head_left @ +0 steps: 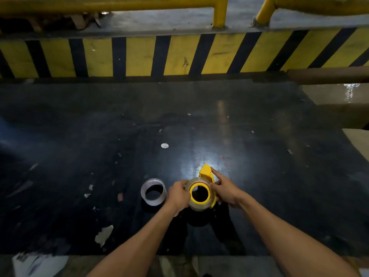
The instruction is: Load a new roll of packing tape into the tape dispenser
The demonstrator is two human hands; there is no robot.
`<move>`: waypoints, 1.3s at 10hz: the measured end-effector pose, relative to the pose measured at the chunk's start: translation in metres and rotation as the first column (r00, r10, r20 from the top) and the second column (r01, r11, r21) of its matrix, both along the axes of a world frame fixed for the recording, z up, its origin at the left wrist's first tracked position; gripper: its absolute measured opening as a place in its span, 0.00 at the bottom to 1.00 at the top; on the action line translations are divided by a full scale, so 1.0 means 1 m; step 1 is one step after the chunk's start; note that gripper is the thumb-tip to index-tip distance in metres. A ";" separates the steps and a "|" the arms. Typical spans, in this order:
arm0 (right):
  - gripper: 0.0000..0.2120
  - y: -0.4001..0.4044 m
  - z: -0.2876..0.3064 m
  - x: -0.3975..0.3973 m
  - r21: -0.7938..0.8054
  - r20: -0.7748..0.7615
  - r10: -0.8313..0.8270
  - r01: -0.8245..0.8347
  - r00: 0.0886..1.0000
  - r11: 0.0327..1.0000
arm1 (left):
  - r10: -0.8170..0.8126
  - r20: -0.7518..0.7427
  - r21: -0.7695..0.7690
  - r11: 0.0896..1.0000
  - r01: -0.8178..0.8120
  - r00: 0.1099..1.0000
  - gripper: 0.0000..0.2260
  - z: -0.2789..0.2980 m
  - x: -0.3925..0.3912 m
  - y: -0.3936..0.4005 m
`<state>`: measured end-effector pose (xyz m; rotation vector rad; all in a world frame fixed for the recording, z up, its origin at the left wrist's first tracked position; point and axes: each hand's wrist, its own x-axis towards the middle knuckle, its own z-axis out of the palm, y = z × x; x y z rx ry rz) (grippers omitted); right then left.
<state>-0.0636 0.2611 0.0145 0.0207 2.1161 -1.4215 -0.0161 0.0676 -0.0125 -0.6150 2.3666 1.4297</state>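
views: we have one, head-worn, wide-angle
position: we sit above the near edge of the dark table (199, 116)
facing: forward and down, across the table toward the yellow-black striped barrier (139, 56)
range: close; both forearms enter from the bottom edge, left hand (178, 194) and right hand (225, 189) land just below centre
distortion: straight edges bow near the borders
overlap: none, single view

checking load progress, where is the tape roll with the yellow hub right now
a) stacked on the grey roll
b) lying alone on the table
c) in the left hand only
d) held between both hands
d: the left hand and right hand grip opposite sides of the tape roll on the yellow dispenser; the grey roll sits apart, to its left.
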 end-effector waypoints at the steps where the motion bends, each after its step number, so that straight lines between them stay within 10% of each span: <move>1: 0.32 -0.006 -0.006 -0.012 0.051 -0.007 0.004 -0.004 1.000 0.999 | 0.065 0.026 -0.014 0.998 -0.065 0.998 0.17 -0.015 -0.012 0.003; 7: 0.25 -0.023 -0.032 -0.018 0.254 -0.163 -0.141 0.179 0.977 0.950 | 0.060 0.006 0.069 0.996 -0.060 0.998 0.21 -0.097 -0.028 -0.003; 11: 0.32 -0.019 -0.011 -0.005 0.365 -0.133 -0.002 0.051 0.991 0.930 | -0.166 0.091 -0.085 0.981 0.174 0.982 0.28 -0.013 -0.017 0.009; 13: 0.34 -0.017 -0.013 0.013 0.371 -0.122 -0.093 0.133 0.988 0.919 | 0.017 0.000 -0.107 0.994 -0.017 1.000 0.23 -0.006 -0.011 0.009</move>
